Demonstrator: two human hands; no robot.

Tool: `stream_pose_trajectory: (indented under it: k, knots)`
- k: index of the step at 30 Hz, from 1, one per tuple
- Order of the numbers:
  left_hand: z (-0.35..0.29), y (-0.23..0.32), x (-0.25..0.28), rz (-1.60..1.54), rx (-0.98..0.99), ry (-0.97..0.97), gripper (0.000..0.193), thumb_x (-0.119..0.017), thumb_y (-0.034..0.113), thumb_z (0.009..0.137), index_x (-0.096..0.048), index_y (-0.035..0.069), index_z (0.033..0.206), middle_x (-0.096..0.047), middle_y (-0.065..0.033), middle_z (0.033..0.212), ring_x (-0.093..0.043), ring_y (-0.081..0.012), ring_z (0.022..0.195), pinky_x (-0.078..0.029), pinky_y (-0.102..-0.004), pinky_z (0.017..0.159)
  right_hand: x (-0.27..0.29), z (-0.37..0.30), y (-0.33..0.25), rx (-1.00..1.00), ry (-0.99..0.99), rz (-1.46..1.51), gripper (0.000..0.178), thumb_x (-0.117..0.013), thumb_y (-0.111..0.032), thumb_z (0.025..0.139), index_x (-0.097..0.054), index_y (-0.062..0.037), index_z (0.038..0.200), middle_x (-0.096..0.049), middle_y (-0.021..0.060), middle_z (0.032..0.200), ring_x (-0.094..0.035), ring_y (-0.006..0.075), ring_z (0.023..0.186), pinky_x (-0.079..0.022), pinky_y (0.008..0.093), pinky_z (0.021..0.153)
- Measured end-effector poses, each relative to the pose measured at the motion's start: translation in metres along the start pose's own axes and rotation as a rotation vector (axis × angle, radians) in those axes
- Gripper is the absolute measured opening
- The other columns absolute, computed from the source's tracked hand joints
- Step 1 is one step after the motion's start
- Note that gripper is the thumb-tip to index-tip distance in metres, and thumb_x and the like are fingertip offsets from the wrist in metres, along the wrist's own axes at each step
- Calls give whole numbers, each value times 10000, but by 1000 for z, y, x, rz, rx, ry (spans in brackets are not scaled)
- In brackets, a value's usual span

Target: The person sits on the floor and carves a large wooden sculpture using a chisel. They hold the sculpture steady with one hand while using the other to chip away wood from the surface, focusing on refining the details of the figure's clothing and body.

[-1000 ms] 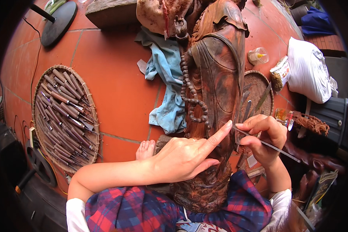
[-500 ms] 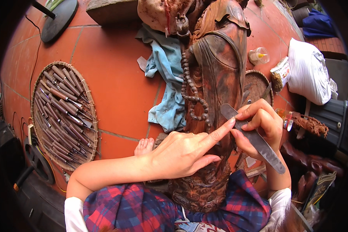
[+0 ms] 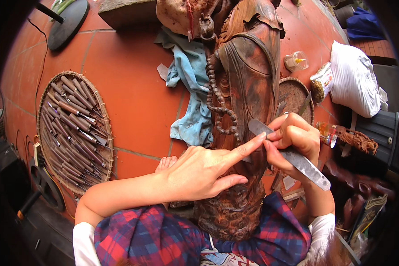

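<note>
My right hand (image 3: 299, 139) pinches a flat grey metal scraper blade (image 3: 307, 167) with rounded ends, slanting across my fingers. My left hand (image 3: 197, 170) reaches over from the left, its index finger stretched out so the tip meets the blade beside my right fingertips. Its thumb points out apart from the index finger; the other fingers are mostly hidden beneath. Under both hands a long carved wooden statue (image 3: 248, 84) with draped robes and a string of carved beads lies away from me, its ornate near end between my knees.
On the left, a round woven tray (image 3: 108, 146) holds several wooden-handled carving chisels. A light-blue cloth (image 3: 190, 106) lies beside the statue. To the right are a basket of wood dust (image 3: 292, 88), a clear jar (image 3: 296, 61), a white sack (image 3: 354, 80) and a dark bin (image 3: 377, 135).
The blade has shifted slightly left in my right hand and turned a little, so its near end looks brighter. My left hand has drifted slightly left, its index finger staying at the blade.
</note>
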State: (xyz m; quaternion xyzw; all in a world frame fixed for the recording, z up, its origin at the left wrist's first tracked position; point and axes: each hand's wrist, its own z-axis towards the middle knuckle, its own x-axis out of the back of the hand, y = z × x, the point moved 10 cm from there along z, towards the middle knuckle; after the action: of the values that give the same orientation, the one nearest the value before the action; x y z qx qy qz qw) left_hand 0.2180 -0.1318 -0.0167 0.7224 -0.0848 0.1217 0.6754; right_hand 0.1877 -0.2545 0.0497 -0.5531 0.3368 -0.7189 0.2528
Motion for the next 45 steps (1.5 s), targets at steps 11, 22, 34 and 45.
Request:
stream_pose_trajectory:
  k: [11,22,34,45]
  knots:
    - [2,1,7,15,-20,29,871,-717,298,895,-221,185,1602,-692,-155,925,-680,-363,696,-540,-449,596,0,11,-7,9,16,-2,231,-757,53,684,-536,-3,648,-575,98,699,-645,223,685,-518,303,582]
    - [4,1,22,98,-45,146,870,-775,329,858,-317,166,1579,-687,-95,801,-676,-237,616,-540,-347,558,-3,12,-3,28,76,-23,229,-762,50,700,-543,-4,664,-565,105,707,-651,227,693,-521,299,594]
    - [5,3,7,5,14,18,835,-721,309,889,-285,150,1583,-702,-145,939,-691,-349,711,-549,-431,600,4,7,-2,-22,18,11,239,-764,52,711,-538,-10,662,-566,88,702,-666,228,711,-511,303,592]
    - [8,0,10,41,-8,69,874,-723,326,892,-226,222,1602,-680,-123,873,-675,-335,675,-544,-421,582,2,10,10,-71,59,102,234,-759,27,726,-544,-13,644,-576,89,694,-638,216,681,-519,297,629]
